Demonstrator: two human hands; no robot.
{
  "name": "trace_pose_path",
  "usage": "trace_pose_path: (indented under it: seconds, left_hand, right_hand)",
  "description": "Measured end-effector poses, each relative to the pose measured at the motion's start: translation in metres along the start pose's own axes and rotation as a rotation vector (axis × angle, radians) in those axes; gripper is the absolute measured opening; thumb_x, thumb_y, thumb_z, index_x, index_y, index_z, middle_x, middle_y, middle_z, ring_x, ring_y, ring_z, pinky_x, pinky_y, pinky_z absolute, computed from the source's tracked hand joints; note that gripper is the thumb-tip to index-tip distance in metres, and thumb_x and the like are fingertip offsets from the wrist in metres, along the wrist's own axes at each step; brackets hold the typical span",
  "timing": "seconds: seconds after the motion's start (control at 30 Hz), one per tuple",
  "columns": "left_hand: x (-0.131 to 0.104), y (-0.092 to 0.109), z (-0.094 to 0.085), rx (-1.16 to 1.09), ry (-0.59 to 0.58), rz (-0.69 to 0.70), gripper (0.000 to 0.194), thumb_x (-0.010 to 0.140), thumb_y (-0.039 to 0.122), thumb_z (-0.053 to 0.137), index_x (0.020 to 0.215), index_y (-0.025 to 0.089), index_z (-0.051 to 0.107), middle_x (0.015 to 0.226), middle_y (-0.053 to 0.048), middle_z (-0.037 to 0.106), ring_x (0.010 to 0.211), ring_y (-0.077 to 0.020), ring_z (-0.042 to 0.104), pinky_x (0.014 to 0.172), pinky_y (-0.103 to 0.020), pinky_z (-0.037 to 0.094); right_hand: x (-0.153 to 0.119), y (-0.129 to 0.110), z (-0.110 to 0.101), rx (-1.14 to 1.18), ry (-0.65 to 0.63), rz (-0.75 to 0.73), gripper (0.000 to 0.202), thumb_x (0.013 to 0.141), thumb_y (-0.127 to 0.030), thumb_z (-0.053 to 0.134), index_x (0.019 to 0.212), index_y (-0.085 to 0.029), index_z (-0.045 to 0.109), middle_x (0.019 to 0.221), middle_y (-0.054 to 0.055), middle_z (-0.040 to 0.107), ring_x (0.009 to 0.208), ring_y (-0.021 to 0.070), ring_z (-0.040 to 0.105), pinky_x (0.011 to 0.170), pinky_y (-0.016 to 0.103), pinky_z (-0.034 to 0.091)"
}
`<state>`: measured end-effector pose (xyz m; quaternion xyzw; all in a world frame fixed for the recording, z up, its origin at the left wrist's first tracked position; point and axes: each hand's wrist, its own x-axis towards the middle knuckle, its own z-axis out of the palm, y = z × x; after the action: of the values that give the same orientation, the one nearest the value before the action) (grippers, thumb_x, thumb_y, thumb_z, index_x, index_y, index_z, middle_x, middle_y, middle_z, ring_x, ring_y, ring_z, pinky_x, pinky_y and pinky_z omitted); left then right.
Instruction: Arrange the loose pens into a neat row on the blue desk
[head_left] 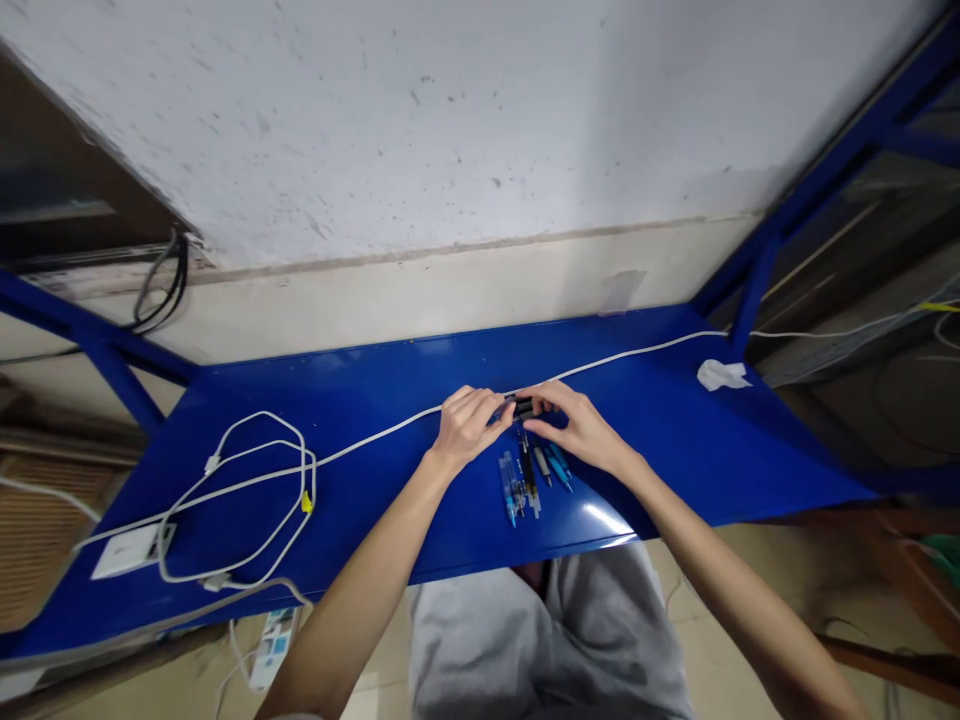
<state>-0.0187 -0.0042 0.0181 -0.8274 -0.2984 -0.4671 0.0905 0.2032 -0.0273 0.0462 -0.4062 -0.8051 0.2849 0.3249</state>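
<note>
Several dark pens [523,408] lie side by side between my two hands, above the blue table [375,400]. My left hand [466,422] is closed, with its thumb and fingertips on the left ends of these pens. From the other side, my right hand [571,420] curls its fingers and thumb around their right ends. The fingers partly hide the pens. Just below the hands, a loose group of pens rests on the table: clear blue-tipped pens [510,487], a black pen [529,475], a grey pen [542,464] and light blue pens [559,468].
A white cable [390,432] runs across the table behind the hands. A looped white cord [262,415] with a yellow tag [306,502] lies left, near a white box-shaped adapter [133,552]. Crumpled white paper [723,376] sits at the right. Behind stands a wall [420,180].
</note>
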Motion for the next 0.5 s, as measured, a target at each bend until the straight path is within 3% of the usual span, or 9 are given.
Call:
trace_pose_path:
  seconds: [0.1,0.2,0.5]
  left_hand:
    - [0.0,0.0,0.002,0.0,0.001,-0.001,0.01,0.097,0.021,0.061,0.088,0.02,0.057,0.072,0.0,0.069,0.064,-0.0145,0.067,0.065,-0.03,0.048]
    - [0.0,0.0,0.003,-0.006,0.009,0.01,0.011,0.097,0.021,0.062,0.087,0.02,0.056,0.072,0.0,0.069,0.063,-0.0134,0.066,0.064,-0.029,0.046]
    - [-0.001,-0.002,0.003,-0.004,-0.001,-0.005,0.011,0.097,0.021,0.061,0.087,0.02,0.056,0.071,0.0,0.068,0.064,-0.0143,0.066,0.064,-0.03,0.046]
  right_hand:
    - [-0.025,-0.012,-0.005,-0.031,-0.153,0.019,0.079,0.088,-0.055,0.074,0.155,-0.032,0.04,0.132,0.011,0.063,0.122,0.0311,0.057,0.108,0.047,0.045]
    - [-0.044,-0.013,-0.004,-0.089,-0.267,0.054,0.106,0.079,-0.06,0.081,0.163,-0.038,0.02,0.151,0.011,0.049,0.136,0.0335,0.047,0.116,0.053,0.037]
    - [-0.055,-0.01,0.008,-0.208,-0.346,0.022,0.132,0.072,-0.06,0.087,0.165,-0.037,-0.004,0.162,0.013,0.035,0.146,0.0382,0.035,0.118,0.055,0.034]
